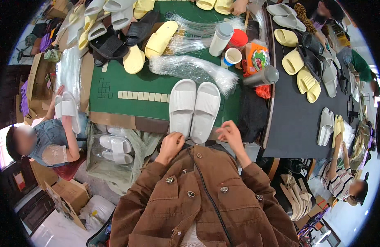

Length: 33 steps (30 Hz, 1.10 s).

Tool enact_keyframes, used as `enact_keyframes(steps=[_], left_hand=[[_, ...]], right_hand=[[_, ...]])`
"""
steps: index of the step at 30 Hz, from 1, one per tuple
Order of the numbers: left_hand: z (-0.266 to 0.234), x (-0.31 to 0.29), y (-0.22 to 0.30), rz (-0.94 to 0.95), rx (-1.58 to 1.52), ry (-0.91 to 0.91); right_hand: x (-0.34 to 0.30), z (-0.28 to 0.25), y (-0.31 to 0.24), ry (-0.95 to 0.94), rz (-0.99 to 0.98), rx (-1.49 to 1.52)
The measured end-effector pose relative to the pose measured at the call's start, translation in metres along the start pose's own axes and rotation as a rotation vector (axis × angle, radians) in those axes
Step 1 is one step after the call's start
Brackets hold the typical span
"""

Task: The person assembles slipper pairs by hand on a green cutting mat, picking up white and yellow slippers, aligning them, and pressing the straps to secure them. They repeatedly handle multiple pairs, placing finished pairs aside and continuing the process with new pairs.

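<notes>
A pair of white slippers [182, 117] lies side by side at the near edge of the green table, toes pointing away from me. My left hand [170, 147] is at the heel of the left slipper, fingers curled closed against its edge. To the right of the other slipper's heel, my right hand [231, 136] is raised with its fingers bent and apart, holding nothing. Just beyond the toes lies a bundle of clear plastic bags [194, 70]. Yellow slippers [161, 39] and black slippers [110, 44] are heaped at the far left.
A grey-lidded bottle [221, 39], a paper cup [232, 57], a red-lidded jar [239, 38] and a lying tumbler [262, 77] crowd the table's right side. Bagged slippers [116, 144] sit in a lined box at my left. Co-workers handle slippers on both sides; a dark table [295, 138] stands right.
</notes>
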<state>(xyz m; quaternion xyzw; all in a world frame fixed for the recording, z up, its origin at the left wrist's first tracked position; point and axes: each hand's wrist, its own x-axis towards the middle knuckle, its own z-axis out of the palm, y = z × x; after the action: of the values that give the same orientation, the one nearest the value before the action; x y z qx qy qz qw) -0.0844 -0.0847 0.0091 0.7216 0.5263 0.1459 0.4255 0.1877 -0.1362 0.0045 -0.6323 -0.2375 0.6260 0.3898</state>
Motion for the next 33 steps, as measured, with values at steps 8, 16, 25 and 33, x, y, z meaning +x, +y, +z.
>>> enact_keyframes(steps=[8, 16, 25, 33], left_hand=[[0.017, 0.013, -0.023, -0.035, -0.01, 0.071], [0.041, 0.048, -0.022, 0.184, 0.308, 0.061], [0.073, 0.07, -0.027, 0.186, 0.277, 0.086], [0.071, 0.087, -0.034, 0.145, 0.42, 0.222]], right_hand=[[0.029, 0.037, 0.028, -0.162, -0.004, -0.345], [0.08, 0.062, 0.049, -0.045, -0.291, -0.341], [0.097, 0.072, 0.059, -0.013, -0.248, -0.404], [0.092, 0.064, 0.04, -0.12, -0.189, -0.464]])
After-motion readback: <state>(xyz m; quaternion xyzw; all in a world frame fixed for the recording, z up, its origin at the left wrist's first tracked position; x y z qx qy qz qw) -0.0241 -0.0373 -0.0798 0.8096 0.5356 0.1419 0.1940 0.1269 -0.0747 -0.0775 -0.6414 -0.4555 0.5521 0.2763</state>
